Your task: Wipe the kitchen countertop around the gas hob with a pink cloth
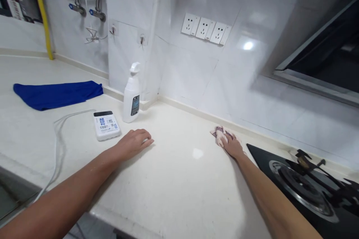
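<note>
My left hand (pixel 134 142) rests palm down on the white countertop (pixel 179 179), fingers stretched out, holding nothing. It lies just right of a small white box with a cable (pixel 106 124). My right hand (pixel 232 145) presses flat on a small pink cloth (pixel 220 133) near the back wall, fingers laid over it. A white spray bottle (pixel 132 95) stands upright behind my left hand, close to the tiled corner.
A blue cloth (pixel 57 94) lies on the counter at the left. A black gas hob (pixel 308 186) with a burner sits at the right. Wall sockets (pixel 206 28) and pipes with valves (pixel 86 9) are on the tiled wall. A range hood (pixel 328 52) hangs at upper right.
</note>
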A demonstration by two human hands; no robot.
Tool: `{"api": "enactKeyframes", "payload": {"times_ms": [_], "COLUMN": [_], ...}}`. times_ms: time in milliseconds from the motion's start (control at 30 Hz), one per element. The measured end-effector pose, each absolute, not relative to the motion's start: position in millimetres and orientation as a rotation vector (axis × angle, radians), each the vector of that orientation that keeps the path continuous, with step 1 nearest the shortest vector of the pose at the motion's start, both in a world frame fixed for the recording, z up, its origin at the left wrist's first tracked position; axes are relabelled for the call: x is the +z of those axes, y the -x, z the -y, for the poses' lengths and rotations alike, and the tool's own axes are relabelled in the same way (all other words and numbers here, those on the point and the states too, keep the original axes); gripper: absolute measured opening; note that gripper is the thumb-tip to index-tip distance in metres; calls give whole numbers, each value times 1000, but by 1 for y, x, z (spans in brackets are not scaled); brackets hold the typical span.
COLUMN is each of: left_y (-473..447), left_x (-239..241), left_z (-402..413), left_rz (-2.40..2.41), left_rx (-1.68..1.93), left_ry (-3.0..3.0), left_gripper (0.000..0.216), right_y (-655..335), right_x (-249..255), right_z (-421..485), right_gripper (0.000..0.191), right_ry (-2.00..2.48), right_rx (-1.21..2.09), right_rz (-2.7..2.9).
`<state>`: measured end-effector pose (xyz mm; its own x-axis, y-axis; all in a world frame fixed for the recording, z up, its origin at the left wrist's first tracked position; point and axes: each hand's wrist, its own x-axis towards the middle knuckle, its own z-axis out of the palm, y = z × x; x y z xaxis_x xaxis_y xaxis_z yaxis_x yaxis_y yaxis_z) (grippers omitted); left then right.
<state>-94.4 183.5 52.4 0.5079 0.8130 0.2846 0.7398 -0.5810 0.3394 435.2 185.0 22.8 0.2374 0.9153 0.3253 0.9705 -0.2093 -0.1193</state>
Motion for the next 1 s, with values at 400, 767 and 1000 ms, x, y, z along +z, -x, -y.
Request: {"api": "enactKeyframes", "payload": {"times_ms": [400, 767, 1000], "left_y": [92, 96, 95], "left_x": [45, 28, 37], "left_z": [-182, -199, -195], "left_rz": [-1400, -1435, -1442], "left_rx": [635, 664, 625], "left_ry": [-2594, -2654, -2624], "left_gripper": [56, 63, 66], "right_y": [-291, -408, -457], "right_x": [6, 20, 7], "right_z": [60, 190, 110], "right_gripper": [55, 51, 43], "right_ry": [1499, 1732, 1957], "right_rx": [-250, -384, -356], "right_rz": [2267, 2267, 1941]}}
